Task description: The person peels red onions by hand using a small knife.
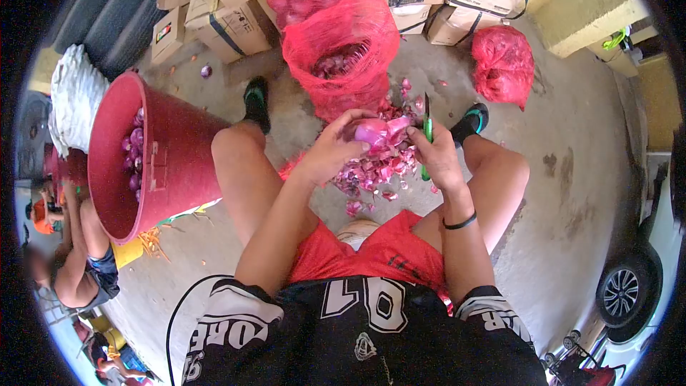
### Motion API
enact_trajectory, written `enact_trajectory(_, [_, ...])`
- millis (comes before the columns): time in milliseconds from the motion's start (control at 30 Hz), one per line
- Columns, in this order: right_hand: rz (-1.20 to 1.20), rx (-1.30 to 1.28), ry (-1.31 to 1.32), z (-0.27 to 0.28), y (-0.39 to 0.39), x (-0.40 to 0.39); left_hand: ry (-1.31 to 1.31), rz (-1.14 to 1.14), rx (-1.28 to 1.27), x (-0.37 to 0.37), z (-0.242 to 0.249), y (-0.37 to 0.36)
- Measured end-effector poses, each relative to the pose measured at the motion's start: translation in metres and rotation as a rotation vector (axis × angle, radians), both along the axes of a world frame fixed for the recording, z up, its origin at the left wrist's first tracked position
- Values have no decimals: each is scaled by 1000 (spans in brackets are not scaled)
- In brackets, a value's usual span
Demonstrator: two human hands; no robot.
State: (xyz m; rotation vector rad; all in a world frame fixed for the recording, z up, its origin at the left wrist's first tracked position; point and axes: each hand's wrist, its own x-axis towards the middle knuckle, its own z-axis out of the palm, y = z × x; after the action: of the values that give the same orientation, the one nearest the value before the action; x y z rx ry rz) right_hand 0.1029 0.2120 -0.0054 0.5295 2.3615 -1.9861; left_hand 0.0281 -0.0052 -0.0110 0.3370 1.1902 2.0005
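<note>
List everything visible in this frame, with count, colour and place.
Peeled purple onion: one, purple-pink, held in left hand.
Green-handled knife: one, green, in right hand.
Onion peelings: a heap, pink, on the floor between the feet.
Red mesh sacks: several, red, ahead; one to the right.
Red plastic tub: one, holding onions, left.
Cardboard boxes: several, brown, at the back.
Car wheel: one, lower right.
Another person: seated far left.
Left hand; right hand.
</note>
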Motion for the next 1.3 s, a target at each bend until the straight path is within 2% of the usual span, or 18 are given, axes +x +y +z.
enact_trajectory(67, [-27,-141,21,6,-6,3,-159,0,90,-1,-1,-2])
enact_trajectory(167, [-27,-151,52,4,-6,5,-253,-3,176,1,-8,2])
enact_trajectory(233, [-147,-197,67,6,0,5,-303,-27,222,-2,-8,-1])
enact_trajectory(367, [-356,-203,146,11,13,5,-245,25,157,-5,-2,-3])
enact_trajectory(500, [44,538,130,9,7,10,-195,105,30,-1,-2,2])
enact_trajectory(533, [72,588,303,-2,-1,12,-181,128,6,-1,-4,2])
enact_trajectory(667, [266,361,377,-2,-24,17,-288,178,32,-2,-9,-2])
enact_trajectory(733, [303,275,283,10,-32,18,-299,179,41,-4,-3,-4])
enact_trajectory(867, [308,293,397,11,-39,16,-236,203,22,-3,-5,-4])
enact_trajectory(967, [341,382,360,13,-37,14,-201,212,2,-2,-8,-5])
enact_trajectory(1067, [227,250,345,6,-38,15,-176,175,18,-4,-11,-6])
enact_trajectory(1167, [178,174,449,8,-37,11,-150,118,54,-4,-10,-5])
enact_trajectory(1300, [112,84,392,1,-34,11,-151,77,91,-5,-11,-6])
